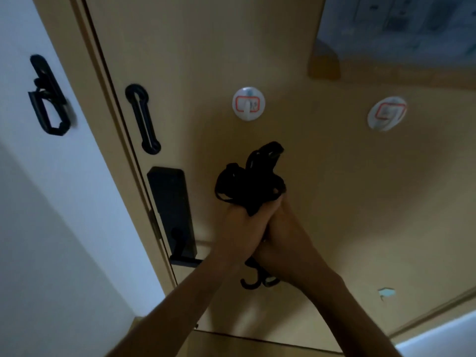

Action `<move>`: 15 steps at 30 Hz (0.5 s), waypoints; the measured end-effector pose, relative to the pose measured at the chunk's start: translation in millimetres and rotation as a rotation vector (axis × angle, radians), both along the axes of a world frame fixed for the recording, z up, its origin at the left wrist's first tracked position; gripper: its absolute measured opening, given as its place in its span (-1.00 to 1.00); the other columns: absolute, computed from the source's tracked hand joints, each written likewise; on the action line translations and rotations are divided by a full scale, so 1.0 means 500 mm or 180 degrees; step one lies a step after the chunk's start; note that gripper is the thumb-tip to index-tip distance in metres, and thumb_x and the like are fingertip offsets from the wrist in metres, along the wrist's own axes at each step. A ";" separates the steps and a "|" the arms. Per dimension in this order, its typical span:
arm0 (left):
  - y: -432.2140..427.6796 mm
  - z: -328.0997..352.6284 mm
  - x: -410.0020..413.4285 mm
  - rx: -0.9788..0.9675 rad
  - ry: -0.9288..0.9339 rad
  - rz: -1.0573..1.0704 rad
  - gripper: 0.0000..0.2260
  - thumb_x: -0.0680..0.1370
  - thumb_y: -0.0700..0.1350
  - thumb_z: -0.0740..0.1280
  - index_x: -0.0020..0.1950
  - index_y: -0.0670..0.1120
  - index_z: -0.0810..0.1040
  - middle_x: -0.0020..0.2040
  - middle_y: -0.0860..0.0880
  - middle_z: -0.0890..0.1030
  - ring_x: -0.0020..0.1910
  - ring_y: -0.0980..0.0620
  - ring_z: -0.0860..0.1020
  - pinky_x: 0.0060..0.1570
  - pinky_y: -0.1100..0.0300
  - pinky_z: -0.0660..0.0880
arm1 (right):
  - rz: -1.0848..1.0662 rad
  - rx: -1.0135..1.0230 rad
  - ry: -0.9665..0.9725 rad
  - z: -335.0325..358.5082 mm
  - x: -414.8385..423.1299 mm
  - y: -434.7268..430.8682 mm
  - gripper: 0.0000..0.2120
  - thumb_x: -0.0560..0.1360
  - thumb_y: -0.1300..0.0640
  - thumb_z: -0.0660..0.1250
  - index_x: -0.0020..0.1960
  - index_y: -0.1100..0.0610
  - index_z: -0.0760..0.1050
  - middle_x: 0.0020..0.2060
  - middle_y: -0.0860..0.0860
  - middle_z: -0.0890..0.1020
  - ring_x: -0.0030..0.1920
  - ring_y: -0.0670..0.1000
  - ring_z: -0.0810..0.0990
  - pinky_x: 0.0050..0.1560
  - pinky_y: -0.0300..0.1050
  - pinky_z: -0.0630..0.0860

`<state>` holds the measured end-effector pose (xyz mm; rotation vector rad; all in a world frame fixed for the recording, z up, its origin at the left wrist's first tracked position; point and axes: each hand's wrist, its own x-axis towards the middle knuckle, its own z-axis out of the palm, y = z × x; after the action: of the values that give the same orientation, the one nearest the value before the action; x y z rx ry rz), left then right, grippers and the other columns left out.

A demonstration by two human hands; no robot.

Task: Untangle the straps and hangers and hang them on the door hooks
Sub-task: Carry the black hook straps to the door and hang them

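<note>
Left hand (238,228) and right hand (286,240) pressed side by side, arms reaching up, both squeezed tight on tangled black straps (251,181). Black hanger hooks (257,279) dangling under the wrists at 6 o'clock. Two round white door hooks (248,103) at 12 and 2 o'clock, red-marked, writing too blurry.

- Tan door (322,191) fills the centre and right; lighting dim, warm.
- White wall (33,228) at left, separated from the door by a tan frame (103,81).
- Black lock plate with lever handle (172,215) near the door's left edge.
- Black slotted latch plate (143,118) above it.
- Black latch bracket (49,99) on the wall.
- Small chip (386,292) in the door surface, lower right.
</note>
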<state>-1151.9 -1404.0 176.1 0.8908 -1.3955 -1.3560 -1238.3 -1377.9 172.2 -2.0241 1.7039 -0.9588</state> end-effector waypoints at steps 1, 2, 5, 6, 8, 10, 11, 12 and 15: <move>-0.010 0.013 0.005 0.0075 0.0180 0.0148 -0.88 0.51 0.01 0.32 -0.07 0.27 0.52 -0.10 0.20 0.62 0.01 0.21 0.59 0.02 0.26 0.50 | 0.0241 -0.0113 -0.0153 0.011 -0.002 0.001 -0.38 0.46 0.10 0.36 0.42 -0.01 0.15 0.24 -0.06 0.31 0.12 -0.10 0.46 0.08 -0.16 0.55; -0.021 0.026 0.012 0.0112 0.0305 0.0234 -0.88 0.51 -0.02 0.32 -0.09 0.23 0.54 -0.12 0.18 0.63 -0.05 0.22 0.60 -0.01 0.25 0.51 | 0.0450 -0.0037 -0.0256 0.028 -0.003 0.002 -0.40 0.45 0.11 0.37 0.40 -0.03 0.18 0.19 -0.12 0.30 0.04 -0.15 0.48 0.00 -0.19 0.57; -0.045 0.064 0.045 0.0158 0.0551 0.0203 -0.88 0.49 -0.09 0.32 -0.10 0.14 0.59 -0.13 0.10 0.67 -0.09 0.16 0.64 -0.04 0.21 0.56 | 0.0641 -0.0036 -0.0697 0.087 -0.023 0.001 -0.51 0.46 0.15 0.35 0.29 -0.19 0.30 0.11 -0.28 0.36 0.05 -0.25 0.50 -0.01 -0.35 0.53; -0.053 0.074 0.056 0.0162 0.0598 0.0175 -0.88 0.49 -0.12 0.32 -0.06 0.08 0.60 -0.10 0.03 0.68 -0.06 0.08 0.65 -0.03 0.18 0.58 | 0.0504 -0.0176 -0.0732 0.101 -0.028 -0.005 -0.61 0.48 0.11 0.33 0.21 -0.23 0.35 0.07 -0.32 0.39 0.06 -0.29 0.49 -0.04 -0.40 0.51; -0.064 0.096 0.075 0.0194 0.0645 0.0120 -0.85 0.50 -0.20 0.32 0.03 -0.05 0.61 -0.03 -0.12 0.67 -0.02 -0.06 0.64 -0.01 0.10 0.58 | 0.0097 -0.0618 -0.0740 0.130 -0.026 -0.023 -0.87 0.50 0.02 0.29 0.02 -0.17 0.44 -0.05 -0.25 0.50 -0.04 -0.24 0.51 -0.15 -0.40 0.48; -0.072 0.116 0.086 0.0072 0.0598 0.0013 -0.82 0.49 -0.20 0.35 0.07 -0.06 0.61 0.03 -0.17 0.66 0.01 -0.12 0.64 0.04 -0.01 0.57 | -0.0140 -0.0807 -0.1021 0.156 -0.012 -0.054 -0.97 0.52 -0.01 0.26 -0.04 -0.10 0.45 -0.15 -0.17 0.56 -0.13 -0.19 0.54 -0.22 -0.36 0.47; -0.075 0.126 0.090 -0.0007 0.0591 -0.0050 -0.82 0.47 -0.18 0.37 0.06 -0.03 0.62 0.01 -0.14 0.67 0.01 -0.12 0.64 0.05 -0.04 0.56 | -0.0147 -0.0823 -0.1199 0.169 -0.004 -0.069 -0.90 0.53 -0.01 0.26 0.03 -0.09 0.46 -0.14 -0.14 0.57 -0.13 -0.18 0.55 -0.23 -0.34 0.48; -0.079 0.135 0.096 -0.0080 0.0601 -0.0112 -0.82 0.46 -0.16 0.38 0.05 0.00 0.62 -0.04 -0.09 0.68 -0.02 -0.10 0.65 0.03 -0.04 0.56 | -0.0067 -0.0778 -0.1365 0.182 0.001 -0.082 -0.80 0.53 -0.01 0.26 0.14 -0.05 0.46 -0.10 -0.09 0.59 -0.11 -0.15 0.56 -0.20 -0.29 0.49; -0.087 0.163 0.117 -0.0257 0.0565 -0.0295 -0.71 0.38 -0.06 0.37 0.10 0.02 0.60 -0.08 0.00 0.69 -0.05 -0.02 0.66 -0.03 0.03 0.57 | 0.0320 -0.0625 -0.1568 0.218 0.015 -0.105 -0.68 0.53 -0.04 0.28 0.23 0.04 0.47 0.00 0.00 0.62 -0.03 -0.02 0.61 -0.12 -0.18 0.53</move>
<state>-1093.6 -1447.5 257.8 0.6435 -1.3574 -1.4022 -1231.0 -1430.3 281.3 -1.7631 1.2746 -1.4878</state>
